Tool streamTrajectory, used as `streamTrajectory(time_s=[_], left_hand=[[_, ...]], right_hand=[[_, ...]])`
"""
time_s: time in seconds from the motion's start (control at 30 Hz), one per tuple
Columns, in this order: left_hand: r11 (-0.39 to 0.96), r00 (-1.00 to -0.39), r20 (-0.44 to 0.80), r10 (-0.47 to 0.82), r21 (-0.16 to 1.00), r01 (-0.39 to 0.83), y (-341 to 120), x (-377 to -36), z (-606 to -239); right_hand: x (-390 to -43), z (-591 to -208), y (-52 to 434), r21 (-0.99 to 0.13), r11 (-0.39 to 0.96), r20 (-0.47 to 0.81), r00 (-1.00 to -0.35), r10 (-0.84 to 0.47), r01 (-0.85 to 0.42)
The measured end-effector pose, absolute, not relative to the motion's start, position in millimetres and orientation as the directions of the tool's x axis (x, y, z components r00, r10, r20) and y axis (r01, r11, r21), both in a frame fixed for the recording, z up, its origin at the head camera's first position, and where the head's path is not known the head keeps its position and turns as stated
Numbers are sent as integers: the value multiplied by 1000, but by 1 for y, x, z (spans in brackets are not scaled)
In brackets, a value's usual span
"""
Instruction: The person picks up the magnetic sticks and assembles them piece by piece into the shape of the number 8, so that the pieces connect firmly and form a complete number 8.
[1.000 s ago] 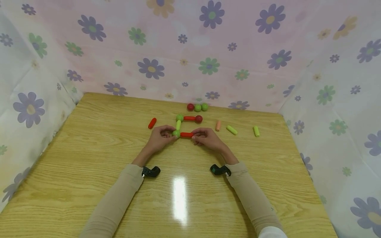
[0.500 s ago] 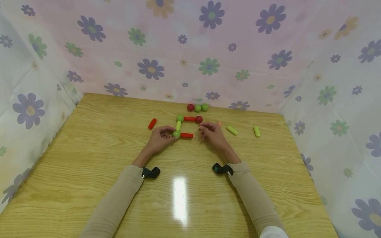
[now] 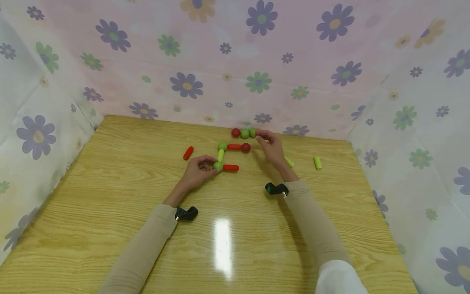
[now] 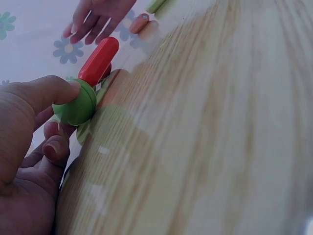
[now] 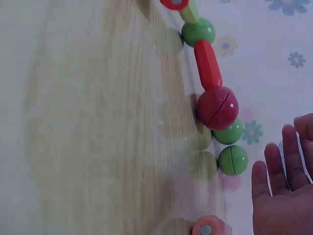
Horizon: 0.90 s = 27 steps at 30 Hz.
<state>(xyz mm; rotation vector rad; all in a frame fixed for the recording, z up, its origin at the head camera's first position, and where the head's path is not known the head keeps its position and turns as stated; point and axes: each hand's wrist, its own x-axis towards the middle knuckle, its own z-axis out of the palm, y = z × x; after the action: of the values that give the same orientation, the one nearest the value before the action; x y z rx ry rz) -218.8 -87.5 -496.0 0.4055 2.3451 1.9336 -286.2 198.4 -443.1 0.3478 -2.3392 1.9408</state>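
Observation:
In the head view my left hand (image 3: 198,169) pinches a green ball (image 3: 218,166) between thumb and fingers. A red rod (image 3: 230,168) sticks out to the right from this ball. A yellow-green rod (image 3: 220,155) links it to another green ball (image 3: 222,146), from which a second red rod (image 3: 234,147) runs to a dark red ball (image 3: 246,148). My right hand (image 3: 272,149) reaches to the back beside a loose green ball (image 3: 252,132). The right wrist view shows its fingers (image 5: 276,169) extended, apart from that ball and holding nothing.
Another green ball (image 3: 244,133) and a dark red ball (image 3: 236,132) stand in that back row by the patterned cloth. A loose red rod (image 3: 188,153) lies at left, yellow-green rods (image 3: 317,163) at right. A salmon rod (image 4: 140,23) lies near my right hand.
My right hand has let go of the lower red rod's end and moved back and right to the row of loose balls. My left hand has stayed on the green ball.

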Motion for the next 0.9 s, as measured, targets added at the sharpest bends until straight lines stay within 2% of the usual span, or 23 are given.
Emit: streamTrajectory(time_s=[0.4, 0.6, 0.9], left_hand=[[152, -960, 110, 259, 976, 153, -87, -219, -495], [161, -961, 107, 253, 975, 151, -86, -219, -496], [167, -963, 99, 251, 975, 144, -88, -219, -497]], right_hand=[[-330, -457, 204, -862, 429, 191, -957, -219, -270], [-337, -454, 202, -819, 488, 195, -946, -257, -302], [-340, -455, 199, -790, 549, 159, -957, -244, -272]])
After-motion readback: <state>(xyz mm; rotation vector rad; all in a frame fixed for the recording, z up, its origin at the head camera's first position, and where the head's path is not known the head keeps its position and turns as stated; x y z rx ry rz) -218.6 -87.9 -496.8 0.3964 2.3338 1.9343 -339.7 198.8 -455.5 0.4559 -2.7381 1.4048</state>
